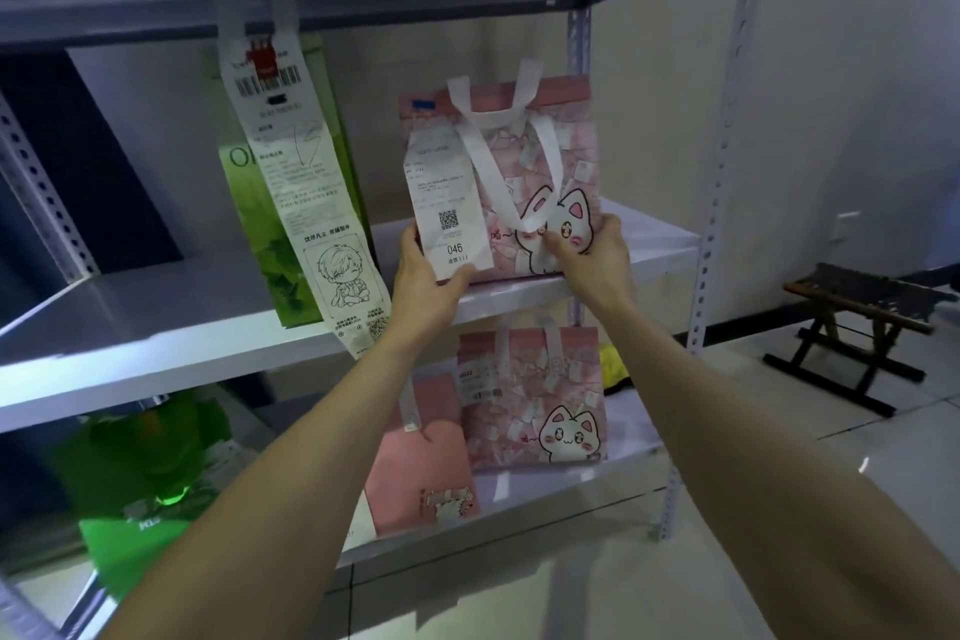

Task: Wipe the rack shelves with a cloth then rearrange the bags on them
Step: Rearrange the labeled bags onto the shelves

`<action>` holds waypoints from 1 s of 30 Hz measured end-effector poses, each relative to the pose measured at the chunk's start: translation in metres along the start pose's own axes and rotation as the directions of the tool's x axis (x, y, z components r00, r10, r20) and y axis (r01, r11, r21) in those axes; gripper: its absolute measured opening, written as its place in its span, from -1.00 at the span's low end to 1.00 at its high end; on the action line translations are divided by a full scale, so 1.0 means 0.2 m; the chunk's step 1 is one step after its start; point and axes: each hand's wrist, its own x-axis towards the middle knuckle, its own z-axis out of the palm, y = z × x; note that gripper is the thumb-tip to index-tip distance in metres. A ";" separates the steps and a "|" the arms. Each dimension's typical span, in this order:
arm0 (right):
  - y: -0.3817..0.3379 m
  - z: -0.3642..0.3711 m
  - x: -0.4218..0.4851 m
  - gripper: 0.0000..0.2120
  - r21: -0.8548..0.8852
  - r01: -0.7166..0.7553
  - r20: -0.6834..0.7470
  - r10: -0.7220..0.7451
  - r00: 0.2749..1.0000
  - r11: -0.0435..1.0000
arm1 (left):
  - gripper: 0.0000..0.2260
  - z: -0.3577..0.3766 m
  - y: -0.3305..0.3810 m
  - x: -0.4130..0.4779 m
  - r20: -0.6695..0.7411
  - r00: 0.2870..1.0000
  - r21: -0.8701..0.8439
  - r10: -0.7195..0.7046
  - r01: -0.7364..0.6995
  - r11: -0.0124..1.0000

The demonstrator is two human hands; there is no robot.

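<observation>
A pink cat-print bag [524,172] with white handles and a receipt stands upright on the middle shelf [182,327] of a white metal rack. My left hand [423,276] grips its lower left corner by the receipt. My right hand [597,260] holds its lower right side over the cat drawing. Left of it stands a green bag [291,224] with a long receipt hanging down its front. On the shelf below stand another pink cat bag [535,405] and a plain pink bag [421,473]. A yellow cloth [615,369] lies behind them at the right.
Green bags [140,483] sit at the left of the lower shelf. A dark panel [78,161] leans at the back left of the middle shelf. Perforated rack posts [727,146] stand at the right. A dark folding stool [862,327] stands on the tiled floor to the right.
</observation>
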 end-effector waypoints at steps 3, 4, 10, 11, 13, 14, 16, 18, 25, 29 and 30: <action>0.00 -0.08 -0.14 -0.57 0.056 0.046 -0.095 -0.040 0.995 0.997 | -0.42 0.01 0.03 -0.08 -0.059 0.998 -0.097 0.017 -0.023 0.995; -0.01 -0.10 -0.18 -0.62 0.068 0.055 -0.124 -0.046 0.991 0.996 | -0.48 0.02 0.03 -0.11 -0.077 0.997 -0.112 0.027 -0.036 0.993; -0.06 -0.17 -0.44 -0.85 0.075 0.100 -0.275 -0.076 0.959 0.992 | -0.69 -0.03 0.12 -0.24 -0.194 0.980 -0.235 0.042 -0.088 0.968; -0.08 -0.16 -0.48 -0.87 0.079 0.109 -0.297 -0.081 0.951 0.991 | -0.71 -0.06 0.13 -0.26 -0.203 0.978 -0.247 0.050 -0.101 0.964; -0.13 -0.15 -0.55 -0.89 0.090 0.128 -0.336 -0.091 0.938 0.988 | -0.71 -0.12 0.16 -0.30 -0.215 0.975 -0.273 0.059 -0.118 0.955; -0.17 -0.14 -0.59 -0.88 0.096 0.139 -0.352 -0.097 0.931 0.986 | -0.70 -0.16 0.17 -0.32 -0.222 0.973 -0.284 0.062 -0.125 0.951; -0.25 -0.12 -0.65 -0.87 0.096 0.169 -0.387 -0.120 0.914 0.981 | -0.70 -0.23 0.20 -0.35 -0.249 0.965 -0.295 0.085 -0.159 0.942; -0.35 -0.11 -0.69 -0.87 0.095 0.205 -0.417 -0.149 0.897 0.974 | -0.70 -0.32 0.24 -0.37 -0.282 0.952 -0.311 0.120 -0.209 0.927; -0.78 0.04 -0.81 -0.89 0.123 0.354 -0.462 -0.263 0.847 0.927 | -0.74 -0.77 0.36 -0.41 -0.431 0.875 -0.298 0.221 -0.369 0.880; -1.01 0.28 -0.91 -0.88 0.162 0.437 -0.408 -0.343 0.846 0.885 | -0.73 -1.13 0.30 -0.44 -0.541 0.808 -0.208 0.231 -0.395 0.895; -1.06 0.36 -0.94 -0.90 0.176 0.449 -0.385 -0.359 0.850 0.876 | -0.73 -1.22 0.26 -0.45 -0.561 0.796 -0.185 0.228 -0.390 0.902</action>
